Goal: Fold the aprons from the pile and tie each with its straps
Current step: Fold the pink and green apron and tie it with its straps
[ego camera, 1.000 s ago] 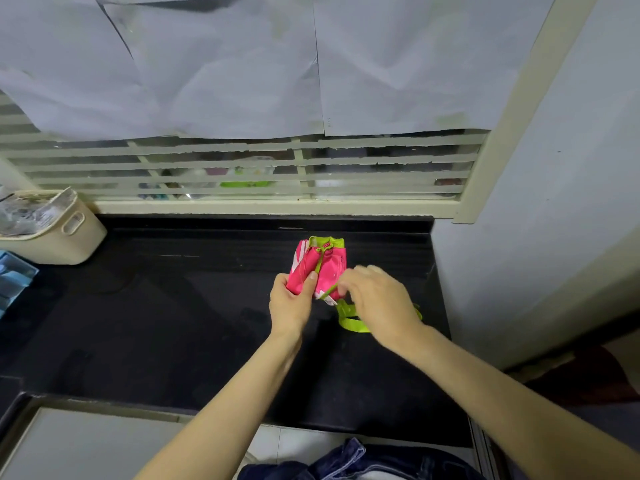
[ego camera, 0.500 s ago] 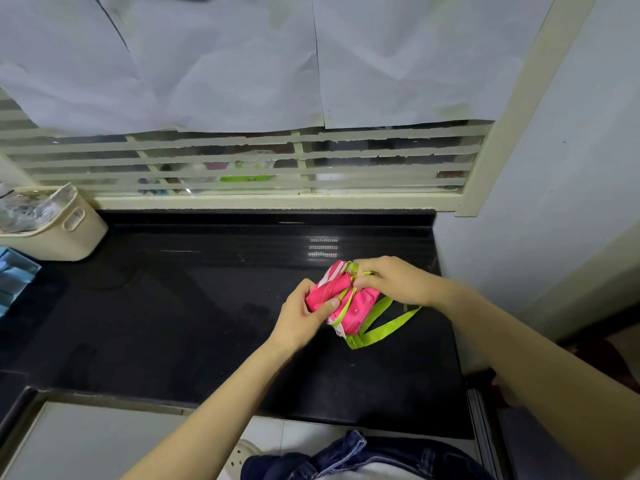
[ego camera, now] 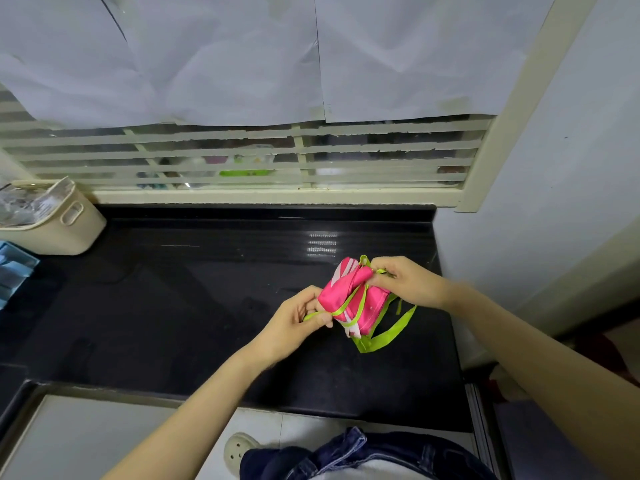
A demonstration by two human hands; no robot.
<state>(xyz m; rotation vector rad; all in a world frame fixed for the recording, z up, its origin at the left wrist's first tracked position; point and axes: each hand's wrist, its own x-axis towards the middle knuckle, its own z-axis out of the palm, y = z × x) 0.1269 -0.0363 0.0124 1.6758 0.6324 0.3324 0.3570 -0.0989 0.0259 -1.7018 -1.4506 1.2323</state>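
Tying off a folded apron

Pink apron (ego camera: 349, 299) bundled near worktop (ego camera: 173, 306) right edge; left hand (ego camera: 294, 323) pinching green strap (ego camera: 341, 308), right hand (ego camera: 405, 280) clamping bundle top. Knot seemingly unfinished; no pile visible.

A home kitchen or utility corner is suggested. A glossy black stone counter (ego camera: 207, 306) is seen beneath the gripped bundle, with a louvred window (ego camera: 242, 157) behind it, its upper part covered by sheets of white paper (ego camera: 225, 57). A cream plastic basket (ego camera: 59, 230) is set far to the left of the grip, and a painted wall (ego camera: 554, 202) stands just right of it.
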